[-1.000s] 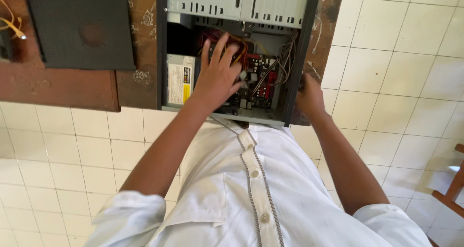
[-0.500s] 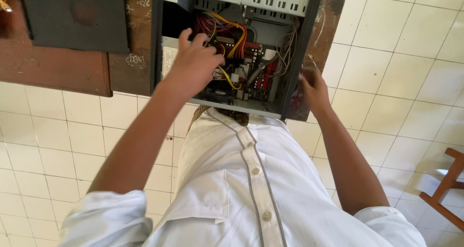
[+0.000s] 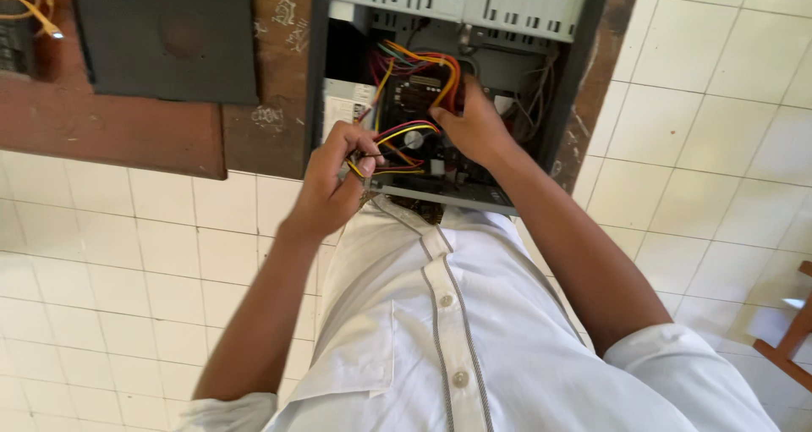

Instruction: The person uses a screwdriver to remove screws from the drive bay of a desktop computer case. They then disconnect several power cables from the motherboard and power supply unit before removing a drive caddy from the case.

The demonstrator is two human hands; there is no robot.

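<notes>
1. Closest to the camera, lower half of the frame: the white shirt [image 3: 474, 330] and both bare forearms reaching up toward the top of the frame.

2. Left hand [image 3: 334, 182], just left of centre: fingers curled in tight, pinching a bundle of wires [image 3: 397, 136] (yellow, red, black) between thumb and fingertips. So it's closed on the wires, right at the near edge of the open case.

3. Right hand [image 3: 474, 127], centre and a bit higher: it's inside the case, fingers bent down among the same wires where they loop up. I can't tell if it actually grips anything, the fingertips are hidden behind the hand.

4. Handling-wise, my guess: the wires are light and floppy, they bend wherever you pull, but the plugs and the board [image 3: 414, 102] under them look fragile. Better to hold near a connector than mid-strand, and not yank.

5. The PC case [image 3: 457, 9] sits top centre, side panel off, grey drive cage along the top edge, lying on a brown wooden table [image 3: 127, 132].

6. Farther out: a dark flat panel [image 3: 165, 34] on the table, upper left, and a yellow cable [image 3: 34, 13] in the far upper-left corner. White tiled floor [image 3: 101, 271] all around, a bit of wooden chair [image 3: 791, 339] at lower right.
</notes>
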